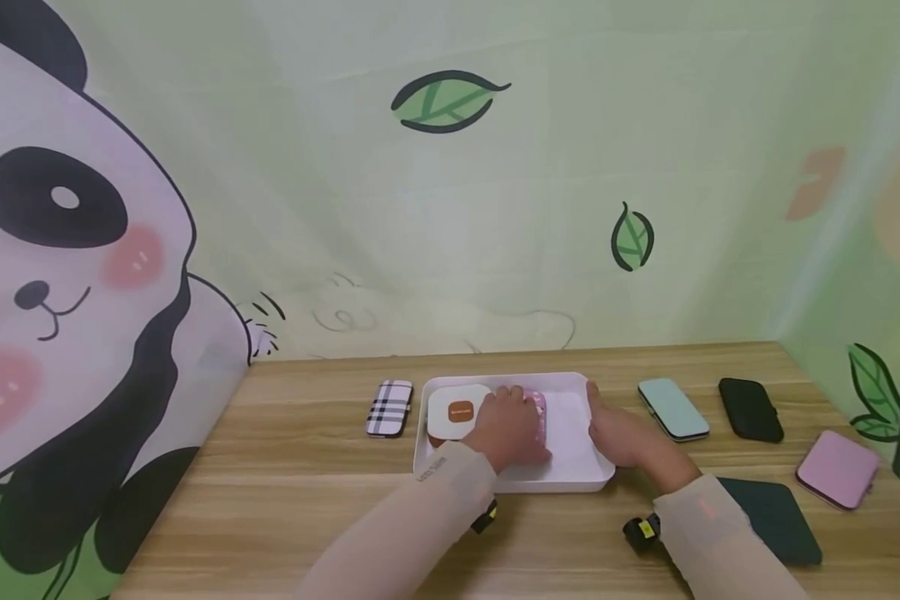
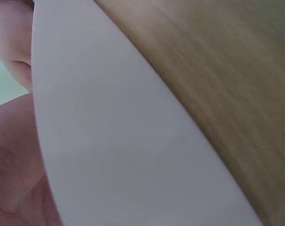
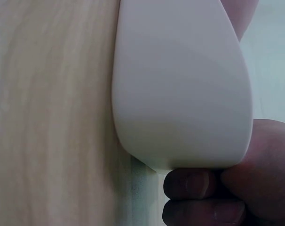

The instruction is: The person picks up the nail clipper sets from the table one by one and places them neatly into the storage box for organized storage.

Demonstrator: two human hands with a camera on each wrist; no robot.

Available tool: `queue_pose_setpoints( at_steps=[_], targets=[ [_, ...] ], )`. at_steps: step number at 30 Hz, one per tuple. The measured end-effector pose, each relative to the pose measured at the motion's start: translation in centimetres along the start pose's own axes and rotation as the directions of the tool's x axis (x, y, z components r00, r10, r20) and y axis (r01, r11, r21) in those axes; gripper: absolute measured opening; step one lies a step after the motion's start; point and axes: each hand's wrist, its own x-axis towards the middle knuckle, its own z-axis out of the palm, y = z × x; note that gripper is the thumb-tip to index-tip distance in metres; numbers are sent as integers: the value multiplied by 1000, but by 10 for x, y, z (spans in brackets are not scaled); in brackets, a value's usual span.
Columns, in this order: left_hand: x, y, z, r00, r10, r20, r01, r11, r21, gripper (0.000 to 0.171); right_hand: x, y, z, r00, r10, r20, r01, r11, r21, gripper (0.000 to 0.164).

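A shallow white tray point(image 1: 581, 425) sits on the wooden table. My left hand point(image 1: 506, 429) reaches into it palm down over a pink patterned case point(image 1: 540, 408), fingers at the far edge and thumb toward the near edge. Much of that case is hidden under the hand. To its left in the tray lies a white rounded case point(image 1: 442, 408) with a brown label, partly covered by the same hand. At the tray's right wall, my right hand point(image 1: 622, 433) holds the rim, thumb along the top. The right wrist view shows its curled fingers point(image 3: 187, 183) against the wall's outer side.
A plaid case point(image 1: 390, 408) lies left of the tray. On the right are a mint case point(image 1: 673, 408), a black case point(image 1: 750, 409), a pink case point(image 1: 837, 469) and a dark green flat item point(image 1: 783, 521), partly behind the right sleeve. A printed backdrop point(image 1: 450, 250) stands behind the table.
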Motion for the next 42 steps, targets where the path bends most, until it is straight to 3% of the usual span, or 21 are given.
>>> queue_pose_setpoints(
  at_steps=[8, 18, 31, 36, 42],
  targets=[
    [0, -5, 3, 999, -39, 3, 39, 999, -19, 73, 1, 1, 1, 1000, 1, 10, -1, 1000, -18, 69],
    [1, -8, 5, 999, -42, -32, 42, 999, 16, 83, -1, -1, -1, 1000, 10, 19, -10, 1000, -19, 70],
    [-2, -11, 6, 998, -30, -50, 29, 999, -20, 77, -1, -2, -3, 1000, -5, 14, 5, 1000, -25, 70],
    [-4, -13, 4, 998, -47, -48, 45, 998, -36, 80, -1, -4, -4, 1000, -2, 16, 2, 1000, -14, 70],
    [-3, -23, 1, 992, -92, -92, 86, 994, -61, 78, 1, -1, -1, 1000, 10, 22, -9, 1000, -19, 70]
  ],
)
